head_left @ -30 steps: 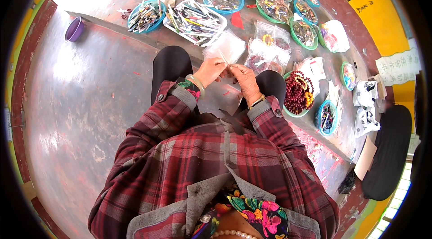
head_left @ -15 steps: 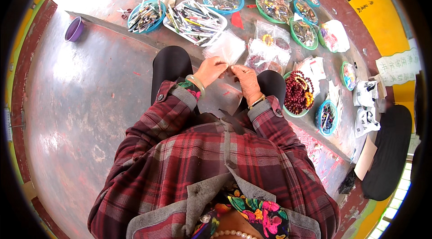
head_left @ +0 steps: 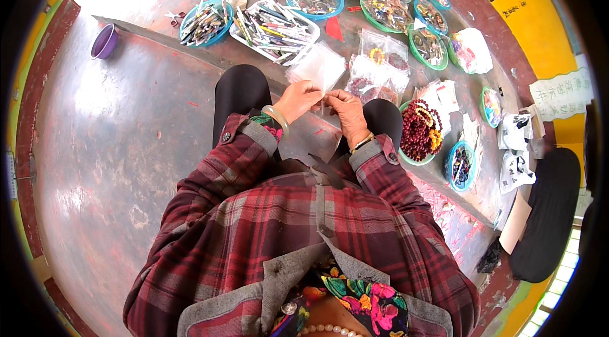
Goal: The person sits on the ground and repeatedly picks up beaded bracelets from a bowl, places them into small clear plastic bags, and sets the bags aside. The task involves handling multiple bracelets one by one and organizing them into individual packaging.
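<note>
Between my knees, my left hand (head_left: pixel 297 101) and my right hand (head_left: pixel 348 112) are close together, both with fingers pinched. They grip the edge of a thin clear plastic bag, hard to make out against the floor. Just beyond the fingertips lies a stack of clear plastic bags (head_left: pixel 321 65). Right of it are clear bags with bead bracelets (head_left: pixel 379 77) inside, one of them yellow. A green-rimmed bowl (head_left: pixel 406 158) by my right knee holds dark red bead strings (head_left: pixel 419 134) with some yellow beads.
Ahead stand a white basket (head_left: pixel 312 32) of pens, a blue basin (head_left: pixel 229 29) of pens and scissors (head_left: pixel 174 18). Several bowls of small goods, among them a green bowl (head_left: pixel 438 65), fill the far right. A purple bowl (head_left: pixel 104 42) stands left, past a floor step (head_left: pixel 158 39).
My right fingers have shifted slightly, and the fingertips of both hands have drawn a little apart at the bag's edge. Everything else stays in place.
</note>
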Tool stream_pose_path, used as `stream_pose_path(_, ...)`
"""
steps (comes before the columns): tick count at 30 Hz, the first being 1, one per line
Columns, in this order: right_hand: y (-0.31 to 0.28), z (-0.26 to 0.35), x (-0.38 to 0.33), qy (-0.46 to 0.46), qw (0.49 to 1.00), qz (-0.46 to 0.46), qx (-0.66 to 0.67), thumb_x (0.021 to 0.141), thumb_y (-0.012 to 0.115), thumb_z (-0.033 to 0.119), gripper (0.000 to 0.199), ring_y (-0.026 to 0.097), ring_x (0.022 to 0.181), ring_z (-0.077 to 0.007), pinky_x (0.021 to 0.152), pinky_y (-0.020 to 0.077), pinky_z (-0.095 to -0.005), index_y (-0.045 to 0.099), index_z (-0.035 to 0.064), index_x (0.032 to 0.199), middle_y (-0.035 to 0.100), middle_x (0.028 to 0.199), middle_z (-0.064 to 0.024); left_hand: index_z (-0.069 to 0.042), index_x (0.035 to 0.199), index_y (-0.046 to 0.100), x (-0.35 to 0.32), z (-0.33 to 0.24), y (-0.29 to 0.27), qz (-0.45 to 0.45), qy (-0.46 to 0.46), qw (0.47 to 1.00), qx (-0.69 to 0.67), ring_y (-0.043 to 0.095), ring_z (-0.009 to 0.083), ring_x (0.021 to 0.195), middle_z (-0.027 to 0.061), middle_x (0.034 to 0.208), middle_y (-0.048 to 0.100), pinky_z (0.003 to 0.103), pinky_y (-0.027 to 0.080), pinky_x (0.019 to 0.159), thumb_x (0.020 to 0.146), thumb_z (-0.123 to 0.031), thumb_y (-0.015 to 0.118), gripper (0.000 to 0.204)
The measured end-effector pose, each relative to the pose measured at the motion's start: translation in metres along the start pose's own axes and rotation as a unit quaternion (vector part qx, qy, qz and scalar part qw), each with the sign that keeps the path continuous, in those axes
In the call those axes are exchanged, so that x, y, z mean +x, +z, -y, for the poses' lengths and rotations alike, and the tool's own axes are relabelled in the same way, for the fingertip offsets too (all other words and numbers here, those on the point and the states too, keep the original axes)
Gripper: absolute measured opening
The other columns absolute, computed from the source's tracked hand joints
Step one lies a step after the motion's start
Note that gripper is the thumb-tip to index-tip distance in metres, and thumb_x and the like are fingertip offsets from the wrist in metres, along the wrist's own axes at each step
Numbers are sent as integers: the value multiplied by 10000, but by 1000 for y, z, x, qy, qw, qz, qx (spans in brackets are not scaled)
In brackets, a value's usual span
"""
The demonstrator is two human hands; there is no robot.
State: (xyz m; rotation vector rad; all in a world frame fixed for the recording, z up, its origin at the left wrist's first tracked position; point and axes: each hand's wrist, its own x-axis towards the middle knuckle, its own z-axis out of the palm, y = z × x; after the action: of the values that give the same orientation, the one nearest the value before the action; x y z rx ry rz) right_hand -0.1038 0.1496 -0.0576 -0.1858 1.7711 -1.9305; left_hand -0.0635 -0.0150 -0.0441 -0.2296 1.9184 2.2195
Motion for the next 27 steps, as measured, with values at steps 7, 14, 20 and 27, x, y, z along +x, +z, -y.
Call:
stream_pose_path(7, -3, -5, 3, 7, 1000, 4, 12, 796, 625, 178, 154, 538, 676, -76, 588, 396, -228, 660, 36, 841, 629, 750, -10, 18, 921, 580, 1, 1, -1, 1, -8, 1000, 8, 588, 122, 747, 56, 833, 606, 253, 486, 680, 882, -149, 527, 180)
stream_pose_path(14, 0, 0, 0, 1, 1000, 0, -3, 808, 625, 189, 162, 537, 671, -68, 568, 400, -219, 653, 34, 849, 628, 754, -5, 19, 924, 600, 3, 4, -2, 6, -20, 999, -26, 594, 127, 772, 61, 849, 613, 258, 489, 700, 883, -134, 529, 174)
stream_pose_path(20, 2, 2, 0, -21, 995, -11, -95, 804, 622, 191, 177, 533, 637, -59, 535, 406, -207, 650, 20, 837, 622, 719, -3, 32, 885, 617, 2, 5, -4, 16, 0, 1000, 27, 600, 123, 760, 69, 844, 621, 258, 504, 693, 863, -107, 557, 153)
stream_pose_path(27, 3, 1, 0, -25, 991, -35, -124, 768, 623, 195, 182, 517, 595, -53, 527, 416, -213, 665, 21, 795, 623, 682, 3, 46, 893, 616, 3, 5, -4, 13, -3, 998, 53, 610, 129, 738, 83, 822, 626, 264, 516, 684, 850, -109, 572, 167)
